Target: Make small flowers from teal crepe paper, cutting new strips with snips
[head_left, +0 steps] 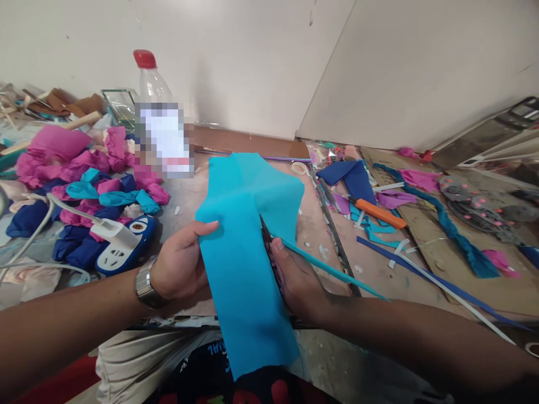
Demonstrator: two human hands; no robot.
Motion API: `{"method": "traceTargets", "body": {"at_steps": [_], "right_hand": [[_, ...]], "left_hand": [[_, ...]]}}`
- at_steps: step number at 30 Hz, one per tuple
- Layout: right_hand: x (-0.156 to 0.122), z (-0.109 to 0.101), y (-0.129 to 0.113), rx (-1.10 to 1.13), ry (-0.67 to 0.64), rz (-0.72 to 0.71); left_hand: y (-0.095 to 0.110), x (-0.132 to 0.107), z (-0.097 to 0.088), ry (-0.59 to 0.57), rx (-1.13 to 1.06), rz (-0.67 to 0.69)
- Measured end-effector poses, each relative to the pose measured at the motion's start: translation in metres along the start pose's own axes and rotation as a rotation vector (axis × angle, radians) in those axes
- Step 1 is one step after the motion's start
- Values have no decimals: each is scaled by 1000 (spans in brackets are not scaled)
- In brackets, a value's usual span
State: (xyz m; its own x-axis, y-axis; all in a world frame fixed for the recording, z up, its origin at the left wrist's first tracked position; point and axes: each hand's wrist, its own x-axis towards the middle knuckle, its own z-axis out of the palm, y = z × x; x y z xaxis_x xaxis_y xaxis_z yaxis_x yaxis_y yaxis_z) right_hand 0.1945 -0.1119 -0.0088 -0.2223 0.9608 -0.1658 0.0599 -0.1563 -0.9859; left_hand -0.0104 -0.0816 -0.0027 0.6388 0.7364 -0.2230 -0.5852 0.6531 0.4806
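1. While the right hand (301, 278) is closed around the scissors (266, 238), the blades point away from the person; whether they are fully together, I cannot tell.
2. The left hand (179, 261) grips the left edge of the blue sheet (248, 269), with its thumb on top; the other fingers are mostly hidden.
3. The sheet is between both hands: its far part lies on the table (318, 224), and its near end hangs past the edge, above the lap.
4. From near the blades, a narrow strip (332, 269) goes out toward the right forearm. In my judgement, the cutting is partly done: the near part of the right side looks already trimmed, but beyond the blade tips the sheet seems uncut, so this portion is left.
5. Just beside the sheet's far part is a roll of tape (300, 168); farther right, an orange cutter (377, 213) lies among coloured scraps (351, 177).
6. On the left, a socket (112, 258) lies beside pink and blue bundles (59, 160), and a bottle (155, 84) stands near them.
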Motion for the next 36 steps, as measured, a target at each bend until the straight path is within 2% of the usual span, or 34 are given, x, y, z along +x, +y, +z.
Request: {"method": "traceTargets", "body": {"at_steps": [5, 10, 17, 23, 25, 32, 36], "right_hand": [[1, 3, 1, 50, 2, 19], [0, 3, 3, 79, 16, 36], [0, -8, 15, 122, -114, 104], [-1, -13, 7, 118, -167, 103], [-1, -12, 3, 141, -175, 100], [-1, -7, 2, 207, -222, 131], [-2, -9, 6, 172, -202, 101]], "left_hand": [[-3, -2, 1, 38, 18, -30], [-4, -2, -1, 11, 3, -67], [-5, -2, -3, 37, 10, -92], [-5, -2, 0, 25, 0, -103], [-6, -1, 3, 18, 14, -86], [-12, 4, 5, 102, 64, 47], [-12, 4, 1, 89, 51, 32]]}}
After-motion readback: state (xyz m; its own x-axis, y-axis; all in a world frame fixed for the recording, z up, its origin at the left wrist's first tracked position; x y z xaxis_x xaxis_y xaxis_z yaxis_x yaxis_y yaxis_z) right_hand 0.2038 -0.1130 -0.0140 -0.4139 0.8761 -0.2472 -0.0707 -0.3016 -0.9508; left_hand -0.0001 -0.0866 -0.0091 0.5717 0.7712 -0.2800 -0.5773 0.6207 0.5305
